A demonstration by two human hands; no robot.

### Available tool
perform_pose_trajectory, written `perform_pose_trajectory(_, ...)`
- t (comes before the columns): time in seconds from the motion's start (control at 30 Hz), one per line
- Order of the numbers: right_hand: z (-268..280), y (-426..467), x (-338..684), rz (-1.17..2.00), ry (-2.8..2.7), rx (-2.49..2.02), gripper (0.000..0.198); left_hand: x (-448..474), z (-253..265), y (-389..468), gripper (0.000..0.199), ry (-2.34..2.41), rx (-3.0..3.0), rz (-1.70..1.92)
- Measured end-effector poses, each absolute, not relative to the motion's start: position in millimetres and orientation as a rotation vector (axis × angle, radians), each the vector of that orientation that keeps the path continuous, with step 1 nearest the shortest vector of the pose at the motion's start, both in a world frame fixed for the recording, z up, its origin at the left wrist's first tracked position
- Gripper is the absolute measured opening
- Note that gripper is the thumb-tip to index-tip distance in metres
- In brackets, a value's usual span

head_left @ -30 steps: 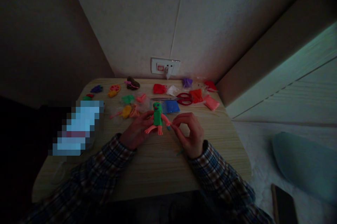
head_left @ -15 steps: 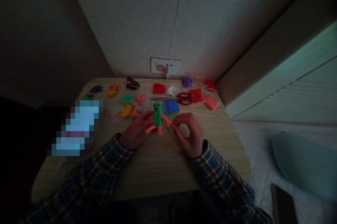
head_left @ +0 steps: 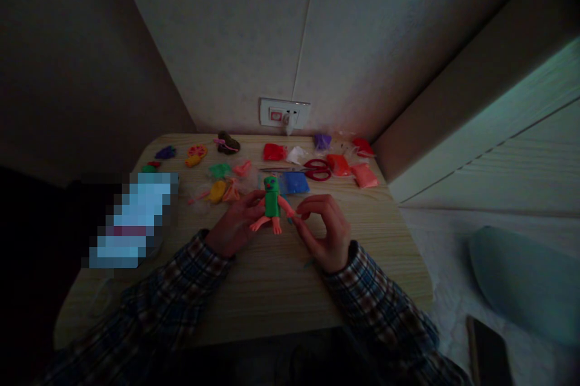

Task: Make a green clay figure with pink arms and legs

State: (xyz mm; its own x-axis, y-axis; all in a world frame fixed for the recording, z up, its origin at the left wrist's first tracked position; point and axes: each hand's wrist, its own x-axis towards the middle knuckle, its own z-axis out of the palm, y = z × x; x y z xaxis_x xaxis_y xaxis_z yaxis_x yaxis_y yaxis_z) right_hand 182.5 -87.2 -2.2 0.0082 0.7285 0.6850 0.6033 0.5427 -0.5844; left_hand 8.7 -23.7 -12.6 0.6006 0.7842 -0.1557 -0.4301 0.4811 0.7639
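A small clay figure (head_left: 272, 203) with a green head and body and pink arms and legs is held upright over the table. My left hand (head_left: 235, 223) is closed on it from the left side and behind, where some fingers are hidden. On the other side, the thumb and forefinger of my right hand (head_left: 327, 230) pinch together at the tip of the figure's pink arm. Just beyond the figure lies a blue clay packet (head_left: 296, 183), and behind that, scissors (head_left: 318, 170) with red handles.
Several clay packets, among them a red one (head_left: 274, 152) and an orange one (head_left: 339, 164), lie along the back of the wooden table (head_left: 272, 301). A lit, blurred-out screen (head_left: 136, 217) stands at left. A plug sits in the wall socket (head_left: 284, 113).
The clay figure has shifted very slightly to the right and down. Both hands keep nearly the same place and grip.
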Motion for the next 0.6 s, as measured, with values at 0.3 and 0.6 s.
perform_pose_trajectory(0.3,-1.4,-86.9,182.0,0.142,-1.669,-1.132,0.006,6.1,-18.7,-23.2,0.026,0.563,0.732,0.789)
perform_pose_trajectory(0.6,-3.7,-87.0,182.1,0.120,-1.703,-1.105,0.012,7.1,-20.1,-22.1,0.028,0.548,0.774,0.787)
